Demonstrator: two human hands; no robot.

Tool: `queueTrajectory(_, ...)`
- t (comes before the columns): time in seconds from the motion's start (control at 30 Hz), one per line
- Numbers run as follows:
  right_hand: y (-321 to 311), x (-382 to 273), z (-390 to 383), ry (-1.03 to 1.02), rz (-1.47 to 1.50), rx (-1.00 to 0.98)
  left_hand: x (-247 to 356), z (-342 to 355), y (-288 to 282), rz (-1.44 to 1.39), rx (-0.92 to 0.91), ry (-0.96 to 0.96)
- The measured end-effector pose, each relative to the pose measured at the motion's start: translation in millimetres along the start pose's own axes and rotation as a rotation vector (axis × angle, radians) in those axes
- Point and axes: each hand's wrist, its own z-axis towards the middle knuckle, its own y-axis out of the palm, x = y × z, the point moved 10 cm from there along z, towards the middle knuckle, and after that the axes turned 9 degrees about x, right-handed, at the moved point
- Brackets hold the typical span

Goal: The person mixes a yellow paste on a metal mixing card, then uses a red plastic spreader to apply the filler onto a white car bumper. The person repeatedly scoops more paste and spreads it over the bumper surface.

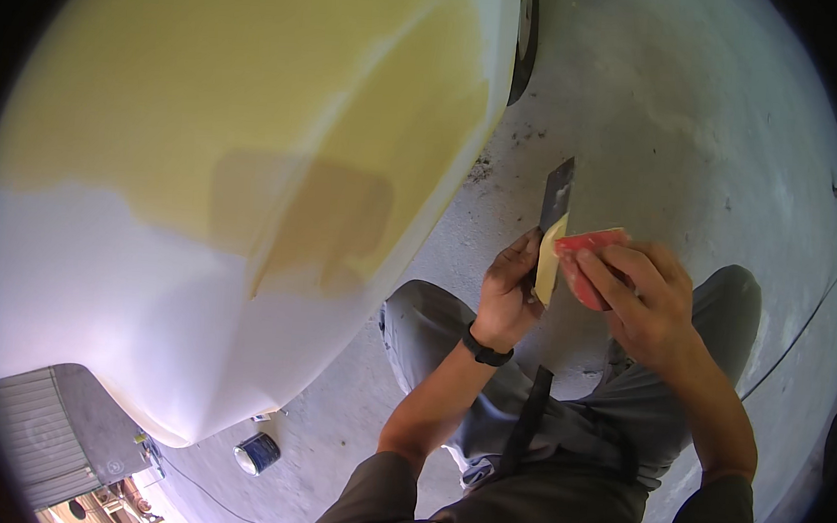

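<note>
My left hand (508,291) grips a flat, dark metal blade (557,184) that carries a lump of pale yellow paste (547,269). My right hand (637,299) pinches a red plastic spreader (587,241), whose edge is at the paste on the blade. Up and left of my hands, a large white vehicle body panel (167,304) is coated over much of its upper area with smooth yellow material (190,75), thicker along a curved band near its right edge. Both hands are away from the panel.
A tyre (524,38) sits beyond the panel's edge. My bent knees are below my hands on the grey concrete floor (666,123). A can (256,453) stands at lower left, near a thin cord and a ribbed grey shutter (30,429). Another cord runs along the right.
</note>
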Motion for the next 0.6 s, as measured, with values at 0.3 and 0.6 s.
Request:
queueTrajectory(0.3,6.3,10.4,41.7,0.390,0.376,0.275,-7.1,40.0,-49.7,0.004,0.003,0.088)
queueTrajectory(0.6,30.9,-2.6,121.9,0.397,0.500,0.612,-66.6,57.8,-61.4,-0.183,-0.321,-0.132)
